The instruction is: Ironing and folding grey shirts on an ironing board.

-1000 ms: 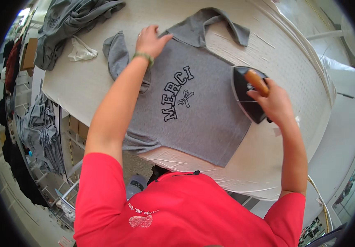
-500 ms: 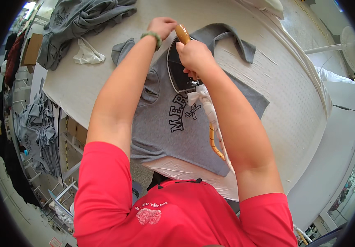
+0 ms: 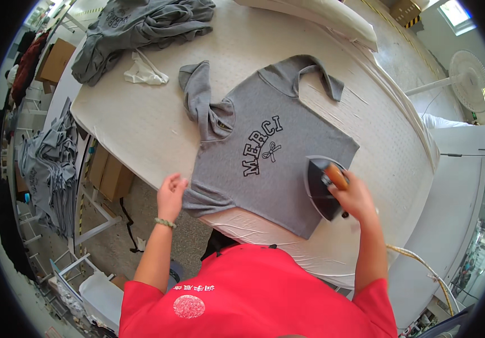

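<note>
A grey sweatshirt with dark lettering and a small bow print lies spread on a cloth-covered ironing table. My right hand is closed round the wooden handle of a black iron, which is over the shirt's lower right side near its hem. Whether its soleplate touches the fabric, I cannot tell. Beside the shirt's left edge, at the table's near side, my left hand is empty, its fingers loosely bent and apart. One sleeve lies bunched at the left; the other bends round at the far right.
Crumpled grey garments lie at the far left of the table, near a white cloth scrap. A padded white roll runs along the far edge. More grey garments hang at left. The iron's hose trails at lower right.
My right hand has brought the iron from the shirt's upper part down to its lower right. My left hand has drawn back from beside the iron to the near left edge.
</note>
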A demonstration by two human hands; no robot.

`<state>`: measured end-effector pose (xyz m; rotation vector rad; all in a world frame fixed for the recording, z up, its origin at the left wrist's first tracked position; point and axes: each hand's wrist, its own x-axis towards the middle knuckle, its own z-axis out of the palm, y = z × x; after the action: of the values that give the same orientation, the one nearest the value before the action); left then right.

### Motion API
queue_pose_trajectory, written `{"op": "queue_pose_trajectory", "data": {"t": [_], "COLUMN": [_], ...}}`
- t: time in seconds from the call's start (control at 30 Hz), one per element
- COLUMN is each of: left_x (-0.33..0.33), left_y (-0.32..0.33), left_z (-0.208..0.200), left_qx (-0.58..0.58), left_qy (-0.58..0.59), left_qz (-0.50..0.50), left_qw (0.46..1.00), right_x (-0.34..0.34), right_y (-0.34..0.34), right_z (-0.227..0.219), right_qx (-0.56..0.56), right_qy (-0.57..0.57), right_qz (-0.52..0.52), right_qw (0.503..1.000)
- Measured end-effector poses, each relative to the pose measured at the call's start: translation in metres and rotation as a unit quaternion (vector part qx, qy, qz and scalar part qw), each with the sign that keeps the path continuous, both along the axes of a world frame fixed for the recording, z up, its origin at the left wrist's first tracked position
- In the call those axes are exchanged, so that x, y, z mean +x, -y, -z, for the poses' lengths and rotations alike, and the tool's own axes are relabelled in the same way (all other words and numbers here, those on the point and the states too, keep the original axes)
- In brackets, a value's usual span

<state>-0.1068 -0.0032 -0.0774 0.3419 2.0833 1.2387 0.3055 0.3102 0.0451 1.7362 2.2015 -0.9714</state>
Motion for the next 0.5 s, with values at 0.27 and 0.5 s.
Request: {"op": "queue_pose_trajectory", "data": {"t": [0.27,0.5], "left_x": [0.024,0.083], "left_y": [-0.057,0.009], "left_z": [-0.013,-0.053], "left_qx": [-0.166,0.104], "left_qy": [-0.156,0.084], "left_qz": [0.187,-0.069], "left_qw": [0.956,0.989], "right_x": [0.199,0.120], "right_y": [0.049,0.020], "right_z": [0.041,0.004], "right_qx": [0.021,0.297], "right_qy": [0.147,0.054], "right_qz": [0.241,0.088], "right_qw": [0.959,0.949]}}
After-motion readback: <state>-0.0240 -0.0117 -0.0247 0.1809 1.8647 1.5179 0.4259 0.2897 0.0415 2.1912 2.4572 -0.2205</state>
